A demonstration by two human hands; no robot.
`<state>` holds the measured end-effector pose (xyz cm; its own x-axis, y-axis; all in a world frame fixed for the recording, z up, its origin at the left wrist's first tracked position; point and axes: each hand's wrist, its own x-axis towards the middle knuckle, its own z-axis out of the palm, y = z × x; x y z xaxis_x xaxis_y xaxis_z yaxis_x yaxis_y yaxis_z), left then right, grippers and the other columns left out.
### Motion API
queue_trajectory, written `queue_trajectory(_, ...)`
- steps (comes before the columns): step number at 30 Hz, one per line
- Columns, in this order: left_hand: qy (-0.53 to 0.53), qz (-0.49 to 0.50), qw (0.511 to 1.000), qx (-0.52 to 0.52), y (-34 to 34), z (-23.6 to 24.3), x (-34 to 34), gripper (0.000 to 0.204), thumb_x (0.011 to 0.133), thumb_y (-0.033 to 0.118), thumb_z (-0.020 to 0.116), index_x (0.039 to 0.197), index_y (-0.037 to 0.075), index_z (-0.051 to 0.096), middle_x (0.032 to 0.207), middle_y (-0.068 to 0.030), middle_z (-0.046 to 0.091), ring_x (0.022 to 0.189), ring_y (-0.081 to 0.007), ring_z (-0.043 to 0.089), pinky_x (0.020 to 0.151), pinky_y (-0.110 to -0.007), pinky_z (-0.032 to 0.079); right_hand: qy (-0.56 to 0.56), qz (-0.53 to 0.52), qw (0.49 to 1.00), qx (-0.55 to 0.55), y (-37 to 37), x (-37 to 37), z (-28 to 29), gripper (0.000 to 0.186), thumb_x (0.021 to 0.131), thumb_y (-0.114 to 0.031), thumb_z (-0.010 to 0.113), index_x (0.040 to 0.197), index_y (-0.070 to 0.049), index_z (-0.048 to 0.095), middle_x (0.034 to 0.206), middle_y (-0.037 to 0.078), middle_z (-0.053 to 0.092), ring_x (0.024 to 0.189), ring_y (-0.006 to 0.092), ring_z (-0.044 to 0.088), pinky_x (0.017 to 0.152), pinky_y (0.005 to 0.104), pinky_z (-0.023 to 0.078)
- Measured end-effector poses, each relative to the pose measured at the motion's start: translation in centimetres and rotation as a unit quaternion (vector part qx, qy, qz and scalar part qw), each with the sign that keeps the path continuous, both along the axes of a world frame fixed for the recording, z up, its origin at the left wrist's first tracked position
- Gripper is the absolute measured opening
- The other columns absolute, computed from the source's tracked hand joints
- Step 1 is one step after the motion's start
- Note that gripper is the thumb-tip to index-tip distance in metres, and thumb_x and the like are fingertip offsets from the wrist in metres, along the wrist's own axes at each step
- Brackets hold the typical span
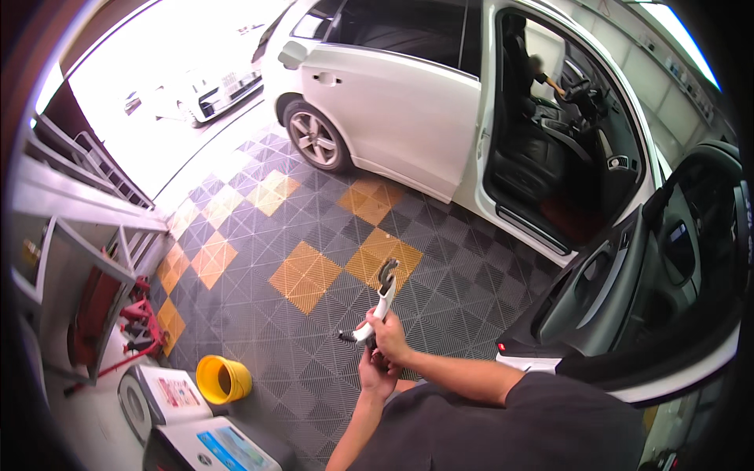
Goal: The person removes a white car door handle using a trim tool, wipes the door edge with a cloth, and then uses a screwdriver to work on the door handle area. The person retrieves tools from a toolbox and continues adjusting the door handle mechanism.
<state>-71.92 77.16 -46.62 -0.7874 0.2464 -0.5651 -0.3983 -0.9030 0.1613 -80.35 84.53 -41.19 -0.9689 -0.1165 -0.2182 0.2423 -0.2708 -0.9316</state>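
The floor (463, 306) of grey and orange tiles spreads wide ahead of you, running from the white car (408, 110) across to the boxes at your left. The car's lower edge bounds that stretch at the far side, and its front doorway stands open, with another person's arm (554, 86) at the steering wheel. On your right the open door (605, 290) swings out; its white edge shows just beside your right sleeve, so that side is the tight one. At lower left, white boxes (169, 392) mark the other border, with a yellow bucket (243, 382) beside them. Your white-and-black tool (382, 308) is held up over the floor, well apart from car and bucket, its hooked end pointing away from you. Your right hand (390, 337) has its fingers wrapped around the tool's white body. Your left hand (378, 375) is just below, fingers curled near its lower end; you cannot tell whether they grip it.
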Motion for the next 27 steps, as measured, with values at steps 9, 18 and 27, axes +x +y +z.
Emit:
queue_trajectory(9,-0.077,-0.028,0.994,-0.07,6.1,6.9,-19.3,0.043,0.105,0.043,0.036,0.127,0.014,0.058,0.105,0.0008,0.064,0.079,-0.0138,0.063,0.056,-0.027,0.05,0.059,-0.157,0.984,0.066,4.0,-14.5,0.7,0.023,0.102,-0.023,0.054,0.111,-0.003,0.058,0.096,0.009,0.074,0.09,0.0178,0.069,0.08,0.0338,0.052)
queue_trajectory(18,0.046,-0.395,0.918,-0.002,12.9,3.9,-36.6,0.042,0.1,0.046,0.045,0.077,0.012,0.053,0.067,-0.0016,0.043,0.055,-0.0132,0.037,0.041,-0.025,0.027,0.052,-0.355,0.932,-0.048,19.2,-27.4,2.2,0.015,0.102,-0.017,0.052,0.111,-0.004,0.053,0.089,0.008,0.071,0.074,0.0132,0.067,0.061,0.0254,0.053)
queue_trajectory(27,0.015,-0.577,0.814,-0.06,23.9,4.9,-46.9,0.036,0.098,0.036,0.05,0.074,0.01,0.047,0.066,-0.0024,0.036,0.056,-0.0137,0.035,0.045,-0.025,0.028,-0.301,-0.523,0.658,0.449,44.4,-17.8,-6.4,0.033,0.09,-0.031,0.07,0.112,-0.007,0.062,0.091,0.019,0.072,0.092,0.041,0.07,0.084,0.0502,0.053)
